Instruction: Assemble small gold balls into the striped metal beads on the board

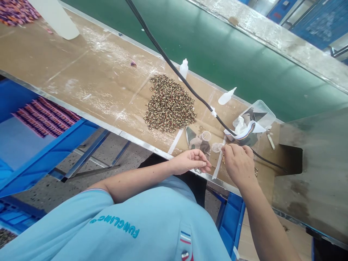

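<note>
A worker's left hand (194, 161) and right hand (238, 163) curl at the desk (108, 87), any grip unclear, near heaped gold-toned pieces (170, 105), a black cable (163, 54) slanting past, "FUNGLING" apparently lettered on the blue shirt (160, 217).

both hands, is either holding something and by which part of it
It cannot be told: the left hand looks pinched, but anything in it is too small to make out; the right hand hides whatever it may hold.

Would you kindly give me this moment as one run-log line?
left hand: curled, contents unclear; right hand: beside clear round piece, contents unclear; pile of small metallic pieces: on worktable; white bottle: upright beside pile
</note>
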Demonstrator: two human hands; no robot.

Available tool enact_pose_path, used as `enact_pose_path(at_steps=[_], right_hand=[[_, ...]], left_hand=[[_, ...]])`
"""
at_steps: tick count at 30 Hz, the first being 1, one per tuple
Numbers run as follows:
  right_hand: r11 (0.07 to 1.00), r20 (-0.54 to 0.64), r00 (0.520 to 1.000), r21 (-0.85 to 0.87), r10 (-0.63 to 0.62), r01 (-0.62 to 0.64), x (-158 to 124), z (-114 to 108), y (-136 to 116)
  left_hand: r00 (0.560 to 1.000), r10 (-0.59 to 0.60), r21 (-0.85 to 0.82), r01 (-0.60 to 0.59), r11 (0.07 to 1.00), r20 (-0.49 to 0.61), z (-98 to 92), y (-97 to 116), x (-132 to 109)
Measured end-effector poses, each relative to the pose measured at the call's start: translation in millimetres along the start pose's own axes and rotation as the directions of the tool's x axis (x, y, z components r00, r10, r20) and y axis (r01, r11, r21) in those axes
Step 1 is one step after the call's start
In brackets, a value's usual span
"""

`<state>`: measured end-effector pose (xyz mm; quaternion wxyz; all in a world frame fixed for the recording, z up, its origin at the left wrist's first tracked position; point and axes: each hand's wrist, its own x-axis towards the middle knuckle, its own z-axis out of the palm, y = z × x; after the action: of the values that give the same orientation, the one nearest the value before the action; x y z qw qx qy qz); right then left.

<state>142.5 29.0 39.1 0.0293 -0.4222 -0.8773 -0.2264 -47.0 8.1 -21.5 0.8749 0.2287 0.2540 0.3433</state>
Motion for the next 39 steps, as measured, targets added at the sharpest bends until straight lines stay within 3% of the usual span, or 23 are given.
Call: enact_pose_path(at_steps=[22, 26, 31, 34, 39], right_hand=[[0.999, -0.016, 0.999, 0.027, 0.041, -0.041, -2, 2, 0], [0.976, -0.056, 0.989, 0.177, 0.139, -0.127, -6, -1, -2], [0.856, -0.062, 0.952, 0.459, 0.299, -0.239, -15, -8, -18], [0.789, -0.033, 0.946, 0.562, 0.322, -0.249, -22, -10, -34], [0.758, -0.018, 0.949, 0.606, 0.315, -0.24, -26, -10, -52]], left_hand=[[1.0, 0.024, 0.052, -0.023, 0.998, -0.018, -0.8, 0, -1], [0.999, 0.026, 0.037, -0.024, 0.999, -0.037, -0.6, 0, -1], [0.998, 0.021, 0.018, -0.02, 1.0, -0.053, -0.1, -1, -1], [0.998, 0.02, 0.022, -0.019, 1.0, -0.06, 0.2, -1, -1], [0.998, 0.018, 0.018, -0.017, 1.0, -0.063, 0.8, -1, -2]])
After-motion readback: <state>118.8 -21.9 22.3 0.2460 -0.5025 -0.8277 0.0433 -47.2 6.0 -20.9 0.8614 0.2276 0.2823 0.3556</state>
